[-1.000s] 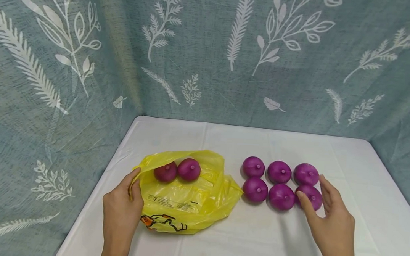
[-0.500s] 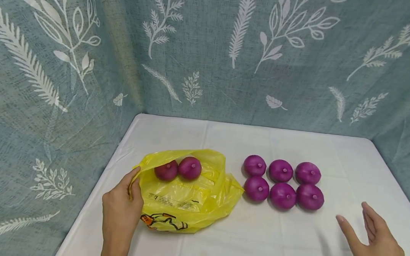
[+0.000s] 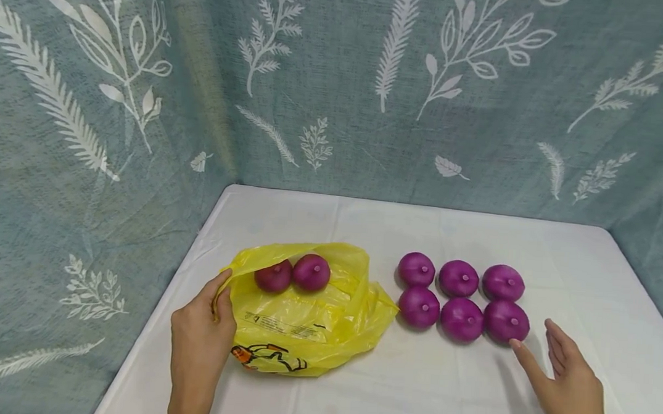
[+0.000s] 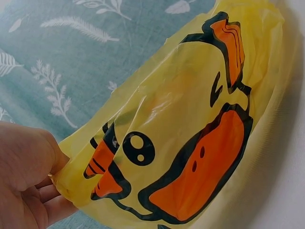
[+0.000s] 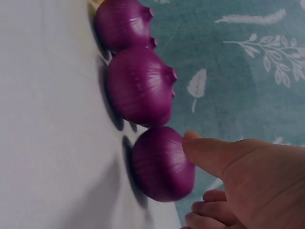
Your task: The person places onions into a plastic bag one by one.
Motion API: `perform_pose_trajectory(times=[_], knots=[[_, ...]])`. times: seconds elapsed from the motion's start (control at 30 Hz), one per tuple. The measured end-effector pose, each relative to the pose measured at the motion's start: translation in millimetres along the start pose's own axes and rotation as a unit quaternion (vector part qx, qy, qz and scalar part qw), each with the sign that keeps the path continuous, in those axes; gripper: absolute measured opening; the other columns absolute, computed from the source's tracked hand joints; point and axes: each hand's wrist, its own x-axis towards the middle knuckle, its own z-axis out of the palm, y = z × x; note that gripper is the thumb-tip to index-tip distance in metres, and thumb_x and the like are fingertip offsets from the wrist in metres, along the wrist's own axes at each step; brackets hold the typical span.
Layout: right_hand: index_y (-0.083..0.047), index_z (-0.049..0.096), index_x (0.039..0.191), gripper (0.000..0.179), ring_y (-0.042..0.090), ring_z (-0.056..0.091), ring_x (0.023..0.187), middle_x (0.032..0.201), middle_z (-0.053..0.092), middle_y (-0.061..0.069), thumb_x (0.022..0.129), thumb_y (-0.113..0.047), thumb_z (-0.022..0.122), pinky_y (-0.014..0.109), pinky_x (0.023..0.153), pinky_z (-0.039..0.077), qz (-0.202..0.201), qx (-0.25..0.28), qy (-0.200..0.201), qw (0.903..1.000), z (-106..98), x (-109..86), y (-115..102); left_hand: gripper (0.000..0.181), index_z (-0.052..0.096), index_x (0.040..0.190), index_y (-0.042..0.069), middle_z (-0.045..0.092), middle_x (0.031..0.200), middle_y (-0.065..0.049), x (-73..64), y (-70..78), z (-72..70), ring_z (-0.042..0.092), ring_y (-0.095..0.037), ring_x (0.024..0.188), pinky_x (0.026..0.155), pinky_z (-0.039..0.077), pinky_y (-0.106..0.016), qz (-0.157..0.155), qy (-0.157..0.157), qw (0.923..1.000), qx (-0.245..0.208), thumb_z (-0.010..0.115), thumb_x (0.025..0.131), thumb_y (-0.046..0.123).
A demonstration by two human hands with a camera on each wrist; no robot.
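Left grip (image 3: 204, 322) pinching left rim of the yellow bag (image 3: 325, 352), mouth gaping; same hold as both earlier frames. Two purple onions (image 3: 312, 273) inside it, side by side toward the far left, unmoved. Right grip (image 3: 568, 381) spread, thumb apart from fingers, just to the right and near side of the near-right onion (image 3: 507, 321). One second ago thumb and fingers straddled that onion; half a second ago the hand was well off to the right; now back close. Thumb tip by the onion's edge, can't tell if touching. Six onions (image 3: 462, 320) outside the bag, right part of white desk (image 3: 353, 223), two rows of three, layout unchanged. Bag's right corner points at the near-left onion (image 3: 419, 308). Left wrist view: cartoon face (image 4: 190, 95) printed on bag, orange beak (image 4: 209, 167). Teal leaf-print curtain (image 3: 361, 162) past desk's far edge.
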Motion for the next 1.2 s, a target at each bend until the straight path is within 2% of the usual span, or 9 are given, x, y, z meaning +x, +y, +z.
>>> perform_pose_trajectory(times=[0.1, 0.13, 0.2, 0.33, 0.57, 0.83, 0.97, 1.1, 1.2], knots=[[0.000, 0.029, 0.165, 0.101, 0.051, 0.045, 0.142, 0.160, 0.038, 0.032, 0.095, -0.058, 0.073, 0.051, 0.107, 0.043, -0.006, -0.004, -0.013, 0.9999, 7.8, 2.7, -2.8, 0.035, 0.071, 0.138, 0.006, 0.076, 0.106, -0.028, 0.2, 1.1, 0.6, 0.044, -0.018, 0.052, 0.049, 0.040, -0.032, 0.000, -0.003, 1.0000, -0.002, 0.061, 0.104, 0.005], [0.000, 0.028, 0.165, 0.102, 0.052, 0.044, 0.141, 0.160, 0.037, 0.033, 0.095, -0.058, 0.073, 0.057, 0.107, 0.042, -0.009, -0.006, -0.017, 0.9998, 9.8, 3.9, -4.0, 0.035, 0.071, 0.137, 0.006, 0.076, 0.108, -0.027, 0.1, 1.1, 0.9, 0.045, -0.018, 0.052, 0.049, 0.040, -0.032, 0.002, 0.000, 1.0000, -0.002, 0.062, 0.104, 0.004], [0.000, 0.026, 0.166, 0.104, 0.054, 0.043, 0.141, 0.161, 0.036, 0.033, 0.095, -0.061, 0.072, 0.062, 0.107, 0.043, -0.011, -0.011, -0.021, 0.9997, 13.3, 5.6, -6.3, 0.034, 0.072, 0.137, 0.006, 0.076, 0.110, -0.026, -0.2, 1.0, 1.2, 0.049, -0.019, 0.054, 0.051, 0.044, -0.034, 0.008, 0.005, 1.0000, 0.000, 0.062, 0.104, 0.004], [0.000, 0.025, 0.166, 0.106, 0.055, 0.042, 0.142, 0.162, 0.035, 0.033, 0.094, -0.062, 0.072, 0.064, 0.108, 0.043, -0.017, -0.017, -0.023, 0.9994, 17.5, 8.4, -9.7, 0.034, 0.072, 0.136, 0.006, 0.076, 0.116, -0.024, -0.8, 0.9, 1.8, 0.059, -0.022, 0.061, 0.055, 0.049, -0.037, 0.015, 0.010, 0.9998, 0.000, 0.063, 0.103, 0.003], [-0.001, 0.024, 0.167, 0.106, 0.056, 0.041, 0.142, 0.162, 0.034, 0.034, 0.094, -0.063, 0.072, 0.066, 0.110, 0.040, -0.021, -0.019, -0.027, 0.9992, 19.2, 11.4, -12.4, 0.034, 0.072, 0.136, 0.006, 0.075, 0.117, -0.024, -0.7, 2.1, 1.9, 0.067, -0.026, 0.069, 0.059, 0.053, -0.041, 0.016, 0.010, 0.9998, 0.000, 0.063, 0.103, 0.003], [-0.001, 0.019, 0.168, 0.109, 0.055, 0.038, 0.144, 0.162, 0.032, 0.035, 0.094, -0.061, 0.073, 0.067, 0.113, 0.036, -0.038, -0.015, -0.039, 0.9984, 21.9, 19.7, -17.6, 0.035, 0.071, 0.137, 0.006, 0.075, 0.118, -0.024, -1.4, 2.7, 0.3, 0.063, -0.025, 0.065, 0.055, 0.048, -0.032, 0.002, 0.003, 1.0000, 0.009, 0.063, 0.103, 0.004], [0.000, 0.017, 0.168, 0.109, 0.056, 0.038, 0.143, 0.161, 0.032, 0.036, 0.095, -0.058, 0.073, 0.067, 0.113, 0.035, -0.056, -0.014, -0.037, 0.9977, 23.5, 22.0, -18.4, 0.035, 0.071, 0.137, 0.006, 0.075, 0.120, -0.023, -1.9, 1.7, -0.6, 0.067, -0.027, 0.071, 0.057, 0.049, -0.032, -0.002, 0.005, 0.9999, 0.011, 0.063, 0.103, 0.003], [0.000, 0.016, 0.168, 0.108, 0.056, 0.038, 0.143, 0.161, 0.031, 0.036, 0.096, -0.055, 0.074, 0.068, 0.113, 0.034, -0.066, -0.007, -0.034, 0.9972, 24.2, 22.8, -16.5, 0.035, 0.071, 0.137, 0.005, 0.075, 0.119, -0.024, -1.6, 0.9, -0.2, 0.067, -0.026, 0.071, 0.057, 0.049, -0.033, 0.000, 0.005, 1.0000, 0.007, 0.063, 0.103, 0.003], [0.000, 0.016, 0.168, 0.107, 0.056, 0.038, 0.143, 0.162, 0.030, 0.035, 0.096, -0.054, 0.075, 0.066, 0.113, 0.035, -0.067, 0.000, -0.031, 0.9973, 25.1, 23.2, -14.5, 0.035, 0.072, 0.137, 0.006, 0.075, 0.117, -0.024, -1.1, 1.0, 0.6, 0.061, -0.024, 0.063, 0.053, 0.047, -0.033, 0.000, 0.004, 1.0000, 0.001, 0.062, 0.103, 0.004]])
